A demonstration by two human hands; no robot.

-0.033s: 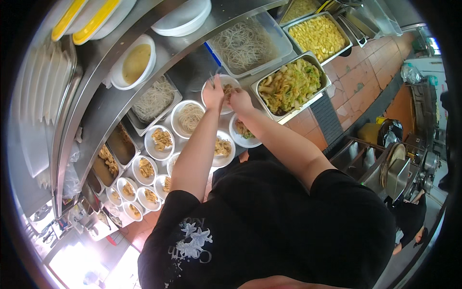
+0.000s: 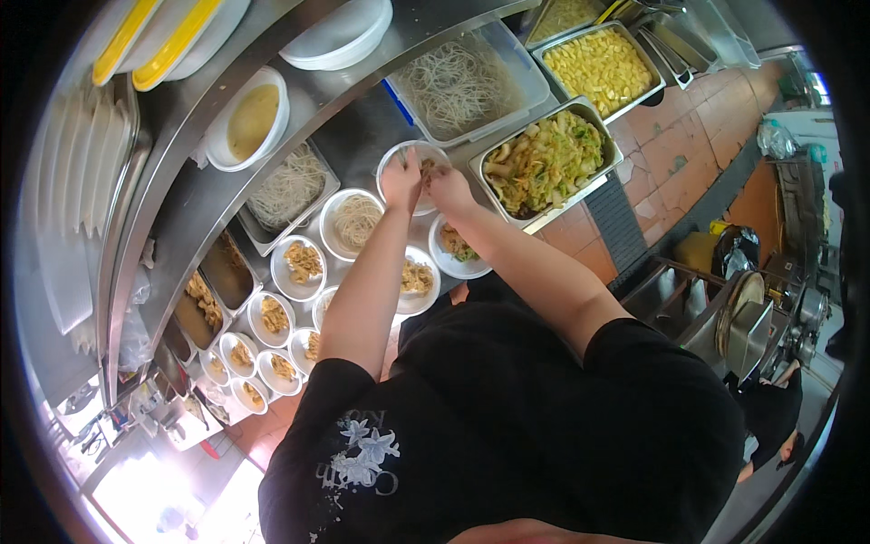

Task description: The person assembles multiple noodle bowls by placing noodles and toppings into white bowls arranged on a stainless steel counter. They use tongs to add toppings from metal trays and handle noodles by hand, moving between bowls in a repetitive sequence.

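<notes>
Both of my hands meet over a white round bowl [image 2: 410,148] on the metal counter. My left hand [image 2: 400,184] is closed at the bowl's left side, and what its fingers hold is hidden. Curled over the right side, my right hand [image 2: 449,189] has its fingertips by some brownish food [image 2: 428,170], its grip too small to make out. To the left stands a bowl of pale noodles [image 2: 355,223]. A bowl with greens and other food [image 2: 460,243] sits under my right forearm. Another bowl with brownish pieces [image 2: 417,277] lies between my forearms.
Several bowls of brown pieces [image 2: 303,263] fill the left counter. Along the back are a tub of translucent noodles [image 2: 464,86], a tray of cooked cabbage [image 2: 548,163] and a tray of yellow cubes [image 2: 600,71]. A steel shelf [image 2: 313,113] overhangs the left. A person [image 2: 770,412] is far right.
My left hand has dipped slightly toward me, and its fingertips sit lower in the bowl. My right hand has shifted slightly left. The bowls stay in place.
</notes>
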